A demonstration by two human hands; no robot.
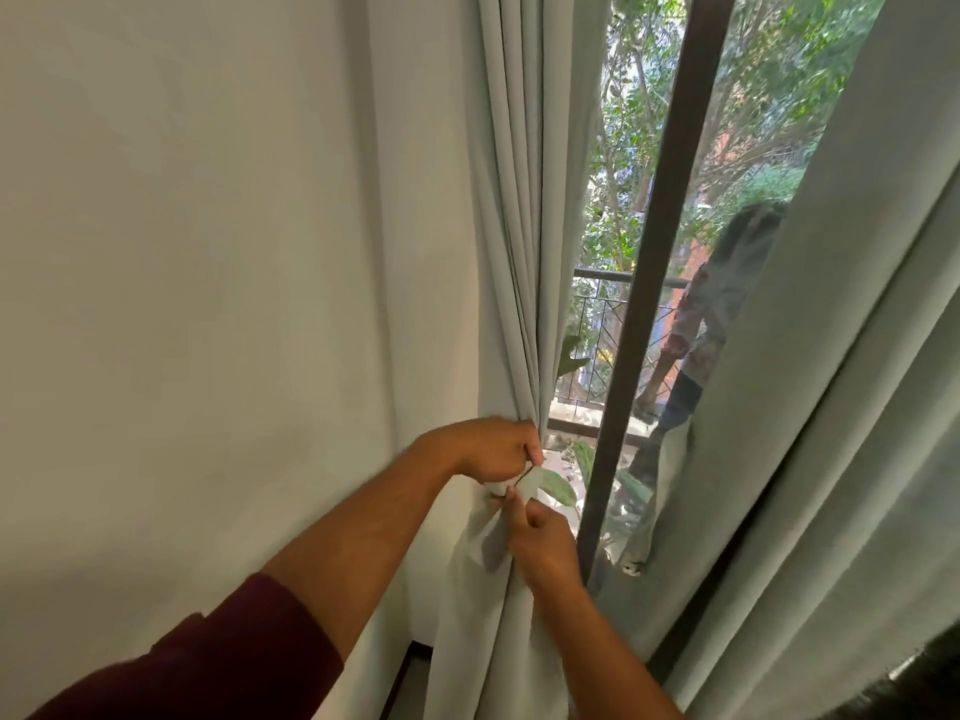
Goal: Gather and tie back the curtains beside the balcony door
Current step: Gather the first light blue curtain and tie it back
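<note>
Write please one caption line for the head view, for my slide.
Both hands, left hand and right hand, cinch the gathered left curtain with a tie-back beside the balcony door frame.

Both arms are stretched forward; the left hand (493,449) is clenched just above the right hand (543,543), whose fingers are curled.

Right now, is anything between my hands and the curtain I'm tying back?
Nothing visible. The left hand already grips the gathered left curtain at its pinched waist, and the right hand pinches the fabric just below it. The dark door frame stands to the right, apart from both hands.
</note>
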